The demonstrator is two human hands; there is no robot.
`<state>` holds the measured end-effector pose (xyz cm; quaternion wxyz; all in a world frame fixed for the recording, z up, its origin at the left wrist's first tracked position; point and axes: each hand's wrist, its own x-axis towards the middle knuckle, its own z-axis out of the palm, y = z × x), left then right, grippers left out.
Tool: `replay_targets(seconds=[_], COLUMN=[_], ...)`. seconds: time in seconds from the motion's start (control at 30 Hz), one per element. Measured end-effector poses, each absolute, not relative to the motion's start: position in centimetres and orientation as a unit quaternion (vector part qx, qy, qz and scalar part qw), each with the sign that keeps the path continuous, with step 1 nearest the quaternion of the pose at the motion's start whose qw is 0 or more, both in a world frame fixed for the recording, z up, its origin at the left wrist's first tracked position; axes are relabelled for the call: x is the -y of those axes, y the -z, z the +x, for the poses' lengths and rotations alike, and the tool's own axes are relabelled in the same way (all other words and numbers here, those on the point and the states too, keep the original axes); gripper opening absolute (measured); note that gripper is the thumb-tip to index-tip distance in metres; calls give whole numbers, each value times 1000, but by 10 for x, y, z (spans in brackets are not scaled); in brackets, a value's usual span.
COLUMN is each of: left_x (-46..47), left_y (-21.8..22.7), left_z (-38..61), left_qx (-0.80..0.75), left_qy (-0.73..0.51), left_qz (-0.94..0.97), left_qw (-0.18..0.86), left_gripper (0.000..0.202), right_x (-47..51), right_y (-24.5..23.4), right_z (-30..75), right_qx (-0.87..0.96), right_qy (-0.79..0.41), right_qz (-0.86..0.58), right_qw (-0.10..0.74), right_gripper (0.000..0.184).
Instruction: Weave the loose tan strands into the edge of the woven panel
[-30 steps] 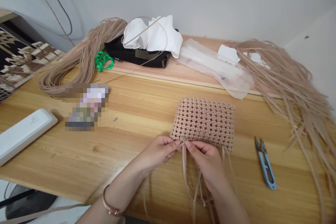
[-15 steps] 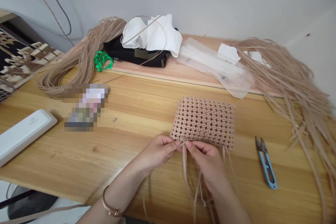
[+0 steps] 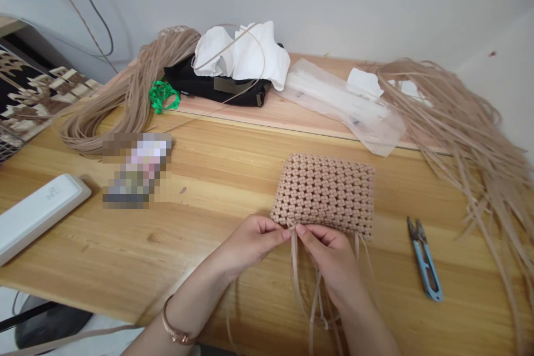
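A flat panel of tan knotted cord [image 3: 323, 192] lies on the wooden table [image 3: 83, 239], with loose strands [image 3: 312, 295] hanging from its near edge toward me. My left hand [image 3: 252, 245] pinches the panel's near edge at its left corner. My right hand [image 3: 327, 264] grips a strand where it leaves the knots, its fingertips close to my left thumb. A metal bracelet [image 3: 175, 335] circles my left wrist. Blue-handled thread snips [image 3: 424, 260] lie to the right of my right hand, apart from it.
Large hanks of tan cord [image 3: 137, 89] [image 3: 459, 128] lie on both sides of the table. Along the back are a black bag [image 3: 212, 86], white tissue [image 3: 242, 53], a plastic sleeve [image 3: 342, 105] and green tape [image 3: 164, 96]. A white case [image 3: 41, 217] and a blurred item [image 3: 137, 169] lie left.
The view drifts slightly, so the table items shift a little in frame. Both hands stay at the panel's near edge, with only small finger movement on the strand.
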<state>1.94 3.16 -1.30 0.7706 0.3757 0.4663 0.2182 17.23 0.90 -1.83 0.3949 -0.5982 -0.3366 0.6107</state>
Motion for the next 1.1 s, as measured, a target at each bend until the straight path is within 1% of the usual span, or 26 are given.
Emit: replay_targets(seconds=[0.13,0.27,0.37,0.53,0.7,0.77,0.83,0.97,1.03,1.1], left_x=[-30,-28,-26,-23,-22,-20,-16,-5,1,5], left_y=[14,13,13,14,18,18,16,9,4,0], left_z=[20,22,24,26,27,27,27,27,29,31], left_qx=[-464,-483,-495,-511,-516,-535,-565,-625,-640,-630], left_qy=[-235,-253,-263,-258,-251,-255,-257,-253,-252,-247], left_qz=[369,356,349,339,363,414,489,587,614,648], left_qw=[770,759,751,747,734,691,613,449,388,349], left_gripper=[45,38,37,35,32,32,32,19,15,14], right_x=[-9,-9,-10,-10,-10,-10,-9,-8,-8,-8], right_y=[16,15,15,14,15,16,17,20,21,23], right_z=[172,172,171,170,170,169,169,170,170,171], right_qx=[331,335,350,348,357,357,356,357,357,357], right_qy=[-623,-628,-620,-602,-611,-606,-596,-597,-601,-603], right_qz=[-591,-584,-587,-605,-596,-601,-611,-609,-605,-603], right_qw=[391,389,385,389,379,380,381,380,381,382], right_gripper=[20,23,23,23,21,19,19,20,21,21])
